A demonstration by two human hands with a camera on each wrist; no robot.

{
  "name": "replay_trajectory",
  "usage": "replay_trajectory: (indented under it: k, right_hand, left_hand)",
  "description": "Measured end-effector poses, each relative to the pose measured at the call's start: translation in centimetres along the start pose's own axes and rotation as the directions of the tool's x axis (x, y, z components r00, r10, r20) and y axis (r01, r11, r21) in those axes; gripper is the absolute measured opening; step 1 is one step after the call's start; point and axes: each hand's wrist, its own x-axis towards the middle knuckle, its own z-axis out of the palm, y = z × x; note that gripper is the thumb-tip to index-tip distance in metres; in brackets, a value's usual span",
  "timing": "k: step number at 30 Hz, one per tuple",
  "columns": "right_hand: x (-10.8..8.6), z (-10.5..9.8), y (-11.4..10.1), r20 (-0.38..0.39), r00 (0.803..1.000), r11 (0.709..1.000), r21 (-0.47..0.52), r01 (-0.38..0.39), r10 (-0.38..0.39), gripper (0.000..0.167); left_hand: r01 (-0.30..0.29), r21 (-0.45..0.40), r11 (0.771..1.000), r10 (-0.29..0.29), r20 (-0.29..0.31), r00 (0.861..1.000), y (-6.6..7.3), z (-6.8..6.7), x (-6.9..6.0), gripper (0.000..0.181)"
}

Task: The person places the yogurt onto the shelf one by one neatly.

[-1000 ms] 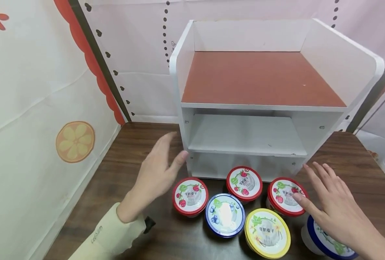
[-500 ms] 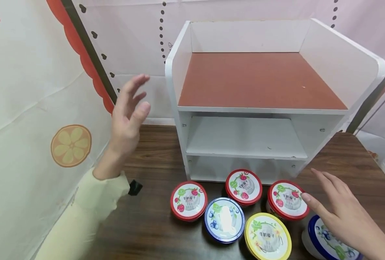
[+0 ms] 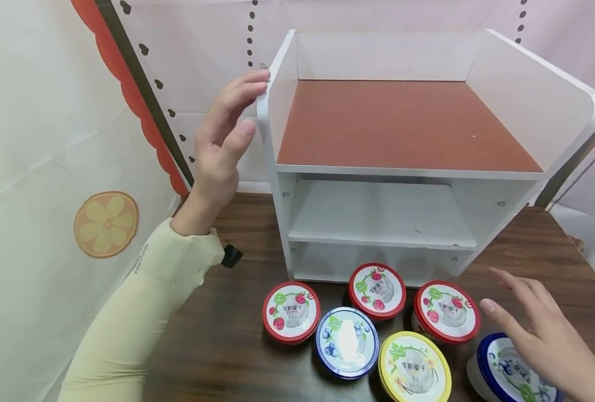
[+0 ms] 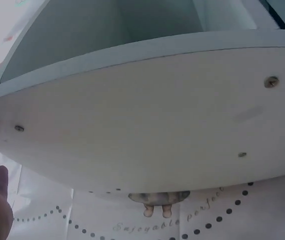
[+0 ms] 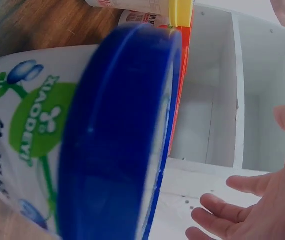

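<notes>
My left hand is raised beside the left side panel of a white shelf unit. Its fingertips are at the panel's upper edge; whether they touch it I cannot tell. Over a blue-lidded tub at the lower right hovers my right hand, fingers spread and holding nothing. That tub's printed side fills much of the right wrist view. Near the hand stands a red-lidded tub. A yellow-lidded tub, another blue-lidded tub and two more red-lidded tubs stand to the left.
The shelf unit has a brown top board and a middle shelf. It stands on a dark wooden table. Printed white sheets hang at the left and behind.
My left hand has risen from near the left red-lidded tub to the upper edge of the shelf's side panel. The right hand has shifted slightly right and down.
</notes>
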Motion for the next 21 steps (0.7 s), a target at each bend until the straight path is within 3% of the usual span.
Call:
replay_trajectory:
  k: [3,8,15,21]
  right_hand:
    - [-0.1,0.1,0.3,-0.004,1.000,1.000,0.019,-0.006,0.006,0.073]
    - [-0.2,0.1,0.8,-0.015,1.000,0.999,0.036,-0.003,0.003,0.070]
    - [-0.3,0.1,1.4,-0.039,0.999,0.998,0.064,0.012,-0.010,0.067]
    - [-0.5,0.2,2.4,-0.043,0.999,0.997,0.079,-0.008,0.012,0.065]
  left_hand:
    - [-0.001,0.007,1.000,0.001,-0.013,1.000,-0.1,0.4,0.5,0.043]
    - [-0.003,0.036,0.999,0.002,0.014,1.000,-0.4,0.7,1.4,0.037]
    - [0.038,0.077,0.996,-0.041,0.040,0.998,-1.0,0.9,2.2,0.037]
    - [-0.025,0.047,0.999,0.027,-0.046,0.999,-1.8,2.0,2.2,0.031]
